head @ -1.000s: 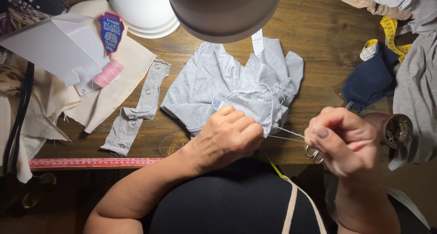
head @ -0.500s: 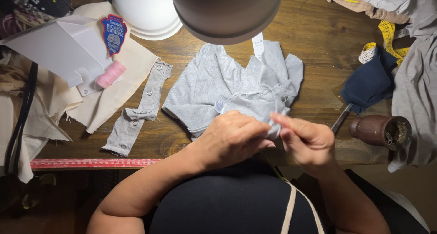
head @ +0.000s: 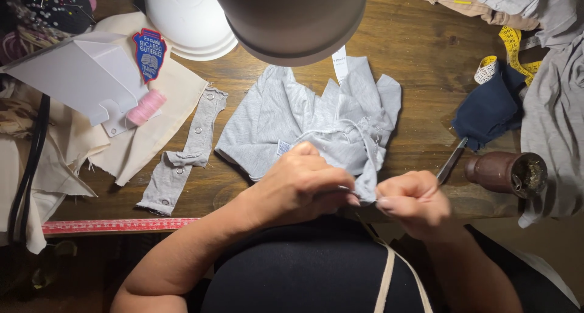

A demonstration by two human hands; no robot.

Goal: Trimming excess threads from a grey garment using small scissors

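1. Table (head: 426, 39): dark wood, crowded. Work sits at the near edge, 6 o'clock, under a lamp shade (head: 289, 18) that hangs over the 12 o'clock side and blocks part of the view.
2. Grey garment (head: 292, 115): small, spread flat at centre, its lower right corner lifted off the table and gathered between both hands at about 5 o'clock. A white label shows at its top edge.
3. Left hand (head: 298, 188): grip closed on the gathered grey fold, thumb and fingertips pinching it just left of the other hand. Judgement: keep this pinch close to the stitch point so the knit does not stretch or pucker.
4. Right hand (head: 413, 200): fist curled, grip pressed together right at the fold's edge, touching the fabric. A needle or thread there is too fine to make out. Judgement: short, even pulls; hold tension light on stretchy cloth.
5. Grey snap strip (head: 185, 158): lies loose at 9 o'clock of the garment, apart from it.
6. Navy cloth (head: 490, 109) at 3 o'clock, yellow tape measure (head: 514, 48) beside it.
7. Brown cup (head: 505, 173) at 4 o'clock, near the right hand; judgement: mind the elbow.
8. Pink thread spool (head: 146, 106) at 10 o'clock.
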